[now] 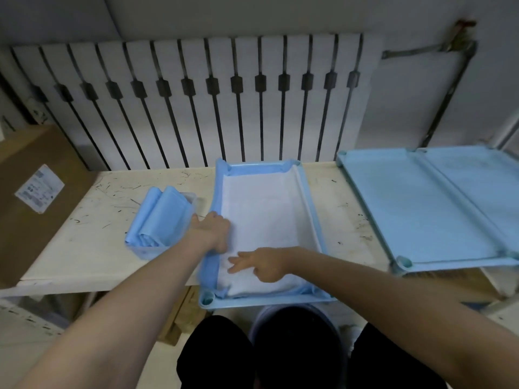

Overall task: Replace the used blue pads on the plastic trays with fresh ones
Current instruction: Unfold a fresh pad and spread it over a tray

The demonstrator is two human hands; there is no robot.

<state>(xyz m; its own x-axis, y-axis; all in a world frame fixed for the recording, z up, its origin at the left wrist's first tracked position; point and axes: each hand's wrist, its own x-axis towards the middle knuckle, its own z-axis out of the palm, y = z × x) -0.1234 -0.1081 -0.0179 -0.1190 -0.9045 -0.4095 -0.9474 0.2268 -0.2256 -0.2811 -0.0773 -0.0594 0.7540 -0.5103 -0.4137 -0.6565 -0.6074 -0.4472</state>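
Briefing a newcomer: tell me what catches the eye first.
Centre table, a blue tray lined with a white-faced pad; the left hand rests on its left edge, the right hand presses its near end. Folded blue pads fill a clear bin left; a bare tray lies right.

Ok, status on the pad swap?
Left hand presses pad against tray left wall; right hand fingers on pad. Pad in, corners bunched. Nothing blocking.

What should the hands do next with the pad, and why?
Probably press the pad flat into the near corners of the tray. It looks bunched there, while the left hand is at its left edge and the right hand lies on its white middle.
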